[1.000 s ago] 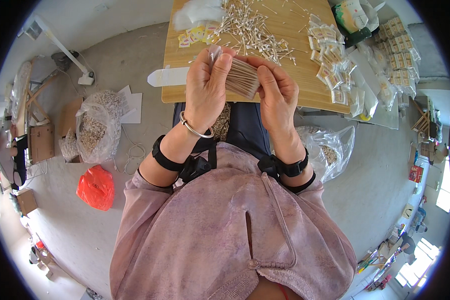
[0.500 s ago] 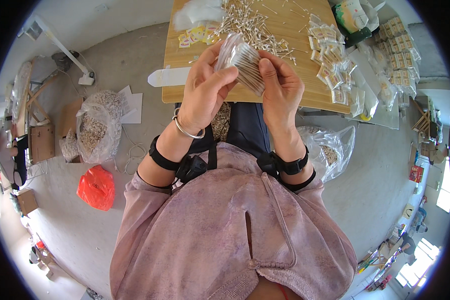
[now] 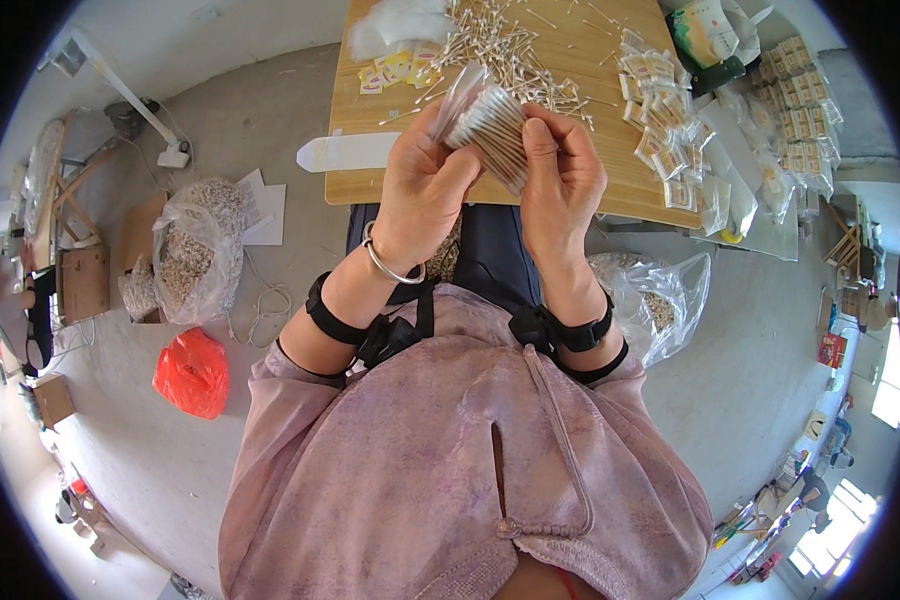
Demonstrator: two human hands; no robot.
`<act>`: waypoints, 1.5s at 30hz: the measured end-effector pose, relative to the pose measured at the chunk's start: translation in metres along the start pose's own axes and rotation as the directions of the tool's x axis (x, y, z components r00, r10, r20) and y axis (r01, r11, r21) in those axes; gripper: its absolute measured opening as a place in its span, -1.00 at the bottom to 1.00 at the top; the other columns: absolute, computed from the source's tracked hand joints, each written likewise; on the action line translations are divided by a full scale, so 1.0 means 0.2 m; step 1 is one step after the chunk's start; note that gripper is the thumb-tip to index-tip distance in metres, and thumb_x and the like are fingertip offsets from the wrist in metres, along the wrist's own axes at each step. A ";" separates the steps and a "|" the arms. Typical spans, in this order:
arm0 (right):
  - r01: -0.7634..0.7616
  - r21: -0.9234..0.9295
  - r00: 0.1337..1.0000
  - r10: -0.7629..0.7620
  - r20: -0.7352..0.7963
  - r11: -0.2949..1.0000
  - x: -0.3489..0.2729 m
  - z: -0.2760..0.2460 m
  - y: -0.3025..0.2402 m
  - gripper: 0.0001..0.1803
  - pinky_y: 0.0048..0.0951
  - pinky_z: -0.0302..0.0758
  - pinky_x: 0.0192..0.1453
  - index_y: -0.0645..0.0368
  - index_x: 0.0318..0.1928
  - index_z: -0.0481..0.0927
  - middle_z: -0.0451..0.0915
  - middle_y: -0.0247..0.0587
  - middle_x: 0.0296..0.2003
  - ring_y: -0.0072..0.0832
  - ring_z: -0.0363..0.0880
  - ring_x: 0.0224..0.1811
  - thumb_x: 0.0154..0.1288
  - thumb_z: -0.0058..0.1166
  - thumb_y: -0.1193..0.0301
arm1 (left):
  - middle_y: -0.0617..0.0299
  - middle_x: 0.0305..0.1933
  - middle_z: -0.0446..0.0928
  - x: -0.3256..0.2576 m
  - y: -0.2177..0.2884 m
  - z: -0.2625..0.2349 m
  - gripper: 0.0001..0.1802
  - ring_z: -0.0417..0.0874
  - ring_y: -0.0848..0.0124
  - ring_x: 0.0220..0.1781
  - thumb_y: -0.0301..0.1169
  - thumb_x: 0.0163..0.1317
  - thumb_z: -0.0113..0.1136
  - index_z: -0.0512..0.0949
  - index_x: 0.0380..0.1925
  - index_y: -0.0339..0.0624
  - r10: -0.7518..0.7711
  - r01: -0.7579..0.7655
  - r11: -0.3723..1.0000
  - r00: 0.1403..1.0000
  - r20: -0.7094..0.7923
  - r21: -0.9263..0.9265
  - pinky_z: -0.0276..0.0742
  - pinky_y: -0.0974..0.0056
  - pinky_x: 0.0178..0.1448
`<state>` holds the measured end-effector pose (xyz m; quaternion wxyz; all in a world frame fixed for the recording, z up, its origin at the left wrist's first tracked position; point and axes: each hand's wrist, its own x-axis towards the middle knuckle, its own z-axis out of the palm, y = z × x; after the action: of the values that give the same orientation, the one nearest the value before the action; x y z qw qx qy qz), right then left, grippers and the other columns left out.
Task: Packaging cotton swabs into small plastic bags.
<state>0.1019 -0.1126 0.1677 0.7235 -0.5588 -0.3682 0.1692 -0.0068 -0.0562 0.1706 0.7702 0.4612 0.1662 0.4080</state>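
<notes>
Both hands are raised over the near edge of a wooden table (image 3: 580, 190). My left hand (image 3: 422, 185) and my right hand (image 3: 564, 170) together grip a bundle of cotton swabs (image 3: 492, 128) that sits partly inside a small clear plastic bag (image 3: 460, 95). The bundle tilts, with the bag's open end pointing up and to the left. A loose heap of cotton swabs (image 3: 500, 45) lies on the table just beyond my hands. Filled small packets (image 3: 660, 110) are spread to the right of the heap.
Yellow labels (image 3: 395, 70) and a white fluffy bag (image 3: 395, 25) lie at the table's far left. A clear bag of swabs (image 3: 195, 255) and a red plastic bag (image 3: 192, 372) sit on the floor to the left. Another clear bag (image 3: 660, 300) stands at my right knee.
The swab bundle has turned from lying level to tilting, and it has slid further into the clear bag. Both hands rose slightly toward the table.
</notes>
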 end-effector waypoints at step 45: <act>0.173 -0.247 0.980 -0.143 0.136 0.953 -0.01 -0.01 -0.05 -0.85 -0.61 0.41 -0.39 0.31 -0.21 0.51 0.54 -0.28 -0.48 -0.66 0.44 -0.48 0.30 0.07 0.47 | 0.26 -0.01 0.47 -0.04 0.00 0.02 -0.60 0.45 0.59 -0.02 -0.57 0.32 -0.09 0.26 0.17 -0.34 0.095 -0.078 0.983 0.991 -0.097 0.165 0.37 0.49 0.04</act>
<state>0.1011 -0.1189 0.1751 0.6333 -0.6059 -0.4722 0.0939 -0.0093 -0.0637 0.1714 0.7022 0.5068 0.2186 0.4499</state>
